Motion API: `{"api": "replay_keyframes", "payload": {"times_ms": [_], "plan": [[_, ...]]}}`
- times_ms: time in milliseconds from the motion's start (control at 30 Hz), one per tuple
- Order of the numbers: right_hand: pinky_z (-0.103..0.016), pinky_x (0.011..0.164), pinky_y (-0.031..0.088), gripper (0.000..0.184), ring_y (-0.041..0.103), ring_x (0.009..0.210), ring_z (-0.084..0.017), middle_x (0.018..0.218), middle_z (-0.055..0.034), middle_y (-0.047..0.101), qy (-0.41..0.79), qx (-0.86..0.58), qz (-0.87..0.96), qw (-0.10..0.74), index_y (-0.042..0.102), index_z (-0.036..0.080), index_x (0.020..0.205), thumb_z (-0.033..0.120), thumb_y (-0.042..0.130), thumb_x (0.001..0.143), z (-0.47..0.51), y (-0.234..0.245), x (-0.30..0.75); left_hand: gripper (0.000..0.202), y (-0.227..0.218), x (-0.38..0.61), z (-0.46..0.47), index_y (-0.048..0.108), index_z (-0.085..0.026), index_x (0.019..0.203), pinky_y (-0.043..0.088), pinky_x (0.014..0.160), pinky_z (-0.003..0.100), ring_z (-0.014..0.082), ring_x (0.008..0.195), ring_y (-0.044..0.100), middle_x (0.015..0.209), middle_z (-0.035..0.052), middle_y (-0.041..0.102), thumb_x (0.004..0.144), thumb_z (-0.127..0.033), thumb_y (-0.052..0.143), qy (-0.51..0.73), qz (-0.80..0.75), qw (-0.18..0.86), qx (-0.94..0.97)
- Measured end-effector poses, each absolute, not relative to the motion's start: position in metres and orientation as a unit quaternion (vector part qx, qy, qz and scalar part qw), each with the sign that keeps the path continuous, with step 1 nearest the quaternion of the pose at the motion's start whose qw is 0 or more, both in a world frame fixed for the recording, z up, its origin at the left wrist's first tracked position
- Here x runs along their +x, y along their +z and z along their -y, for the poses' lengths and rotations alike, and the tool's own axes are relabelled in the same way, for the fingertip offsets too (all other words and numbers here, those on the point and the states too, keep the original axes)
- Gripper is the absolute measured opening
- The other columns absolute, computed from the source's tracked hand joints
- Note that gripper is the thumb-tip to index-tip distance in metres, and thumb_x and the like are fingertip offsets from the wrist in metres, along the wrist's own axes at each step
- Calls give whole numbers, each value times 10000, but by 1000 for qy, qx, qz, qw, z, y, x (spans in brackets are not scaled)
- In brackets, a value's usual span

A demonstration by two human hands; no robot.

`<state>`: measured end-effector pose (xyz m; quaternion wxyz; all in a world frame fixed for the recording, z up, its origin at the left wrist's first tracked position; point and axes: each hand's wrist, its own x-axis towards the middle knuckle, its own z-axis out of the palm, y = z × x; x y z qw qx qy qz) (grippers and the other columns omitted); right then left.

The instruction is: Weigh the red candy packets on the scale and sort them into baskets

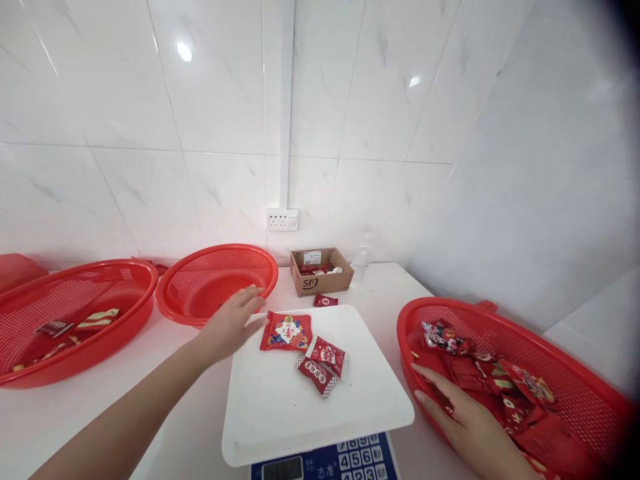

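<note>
My left hand (pixel 235 323) hovers with its fingers apart at the far left edge of the white tray (pixel 280 427), near a large red packet (pixel 287 331) printed with flowers. It holds nothing. Two smaller red packets, a flowered one (pixel 327 355) and one with a dotted border (pixel 316 375), overlap on the tray beside it. The tray sits on a blue scale (pixel 325 463) with a keypad and a display. On the right, my right hand (pixel 457 413) is open over the near rim of a red basket (pixel 435 307) holding several red packets.
Farther left stand a red basket (pixel 220 255) and another red basket (pixel 140 270) with a few packets inside. A cardboard box (pixel 327 283) with packets, a clear plastic bottle (pixel 361 260) and one loose red packet (pixel 325 301) lie behind the tray. A wall socket (pixel 283 220) is above.
</note>
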<state>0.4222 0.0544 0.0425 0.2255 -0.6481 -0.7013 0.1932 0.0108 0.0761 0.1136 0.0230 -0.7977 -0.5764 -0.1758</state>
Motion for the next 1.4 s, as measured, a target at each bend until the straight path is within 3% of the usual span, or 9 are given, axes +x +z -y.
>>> {"api": "replay_keyframes", "payload": {"times_ms": [167, 367, 467, 633, 867, 1000, 1067, 1233, 1400], "plan": [[-386, 972, 428, 471, 525, 1169, -254, 1254, -74, 586, 184, -647, 701, 239, 566, 211, 1197, 464, 454, 816, -54, 45, 421, 592, 99, 47, -78, 314, -261, 1357, 262, 1059, 498, 313, 1362, 175, 1477, 129, 239, 848, -512, 484, -69, 529, -80, -842], [-387, 961, 432, 478, 524, 1171, -257, 1245, -82, 592, 186, -650, 699, 233, 562, 206, 1205, 460, 455, 814, -50, 48, 417, 522, 94, 54, -88, 352, -222, 1324, 399, 929, 445, 296, 1161, 455, 1230, 125, 494, 862, -434, 470, -86, 558, -79, -822], [-376, 962, 431, 483, 543, 1149, -252, 1226, -85, 606, 183, -648, 701, 232, 561, 195, 1200, 462, 438, 816, -48, 51, 415, 453, 94, 55, -86, 358, -213, 1303, 425, 865, 454, 300, 1092, 491, 1162, 128, 514, 895, -408, 388, -119, 581, -68, -802], [-370, 967, 425, 509, 528, 1167, -245, 1258, -88, 581, 188, -650, 703, 219, 541, 187, 1226, 475, 413, 827, -49, 54, 414, 457, 111, 75, -70, 309, -228, 1320, 422, 890, 402, 255, 1093, 497, 1195, 101, 508, 913, -431, 351, -160, 572, -81, -801], [-386, 963, 422, 489, 538, 1151, -253, 1250, -90, 587, 193, -648, 700, 230, 546, 201, 1219, 468, 441, 823, -46, 53, 414, 649, 124, 104, -64, 282, -213, 1385, 314, 1042, 397, 251, 1303, 318, 1429, 96, 347, 856, -563, 418, -97, 452, -233, -856], [-383, 987, 400, 521, 525, 1165, -250, 1271, -99, 569, 200, -649, 701, 218, 527, 178, 1240, 480, 407, 834, -44, 56, 411, 903, 124, 105, -79, 186, -176, 1423, 273, 1064, 452, 299, 1356, 203, 1496, 128, 194, 739, -676, 498, -9, 469, -294, -833], [-376, 989, 399, 530, 519, 1173, -247, 1274, -101, 566, 201, -648, 702, 218, 526, 169, 1244, 482, 397, 836, -44, 58, 410, 928, 127, 105, -85, 247, -152, 1400, 263, 1061, 479, 324, 1356, 192, 1482, 156, 224, 699, -686, 535, 23, 465, -300, -833], [-379, 976, 411, 536, 510, 1182, -249, 1281, -101, 560, 205, -645, 704, 216, 522, 163, 1251, 479, 395, 837, -44, 59, 410, 757, 136, 111, -81, 446, -187, 1267, 362, 979, 474, 334, 1257, 358, 1295, 125, 484, 652, -581, 646, 39, 429, -266, -862], [-373, 1008, 376, 546, 484, 1208, -241, 1308, -107, 532, 207, -652, 701, 201, 492, 157, 1277, 482, 368, 856, -44, 57, 411, 988, 138, 113, -74, 228, -275, 1402, 491, 771, 393, 308, 1082, 522, 1349, 80, 395, 569, -529, 694, 59, 444, -280, -849]]}}
